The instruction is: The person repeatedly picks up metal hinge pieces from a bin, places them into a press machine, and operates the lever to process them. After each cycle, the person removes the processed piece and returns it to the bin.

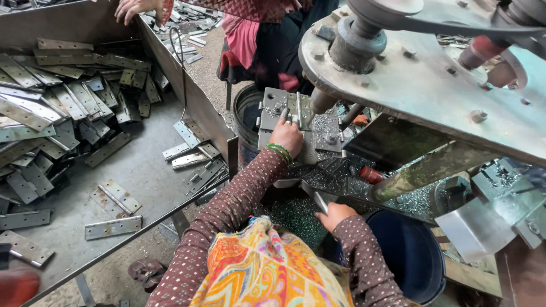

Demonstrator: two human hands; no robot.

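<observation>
We view the workstation from the head camera, looking down. Our left hand [287,135] rests on a flat grey steel hinge plate [284,108] that lies on the grey metal fixture block [272,128] beneath the drill spindle [321,102]. The fingers [282,115] are curled down onto the plate and press it against the block; green bangles [280,152] sit at the wrist. Our right hand [335,215] is lower, near our body, and is closed around a slim metal lever handle [318,200] that runs up toward the machine base. The base around the block is covered with bright metal swarf [327,176].

Above the right side, the large grey belt-drive housing of the drill press [421,85] fills the view. A dark blue plastic bucket [406,250] stands just beside the right forearm. A black drum [245,122] stands behind the fixture block.

To the left, a grey sheet-metal tray [142,165] carries a heap of unfinished steel hinge plates [51,108], with single plates scattered nearer to us. At the top edge, another person's hand [132,8] rests on the far rim of the tray.
</observation>
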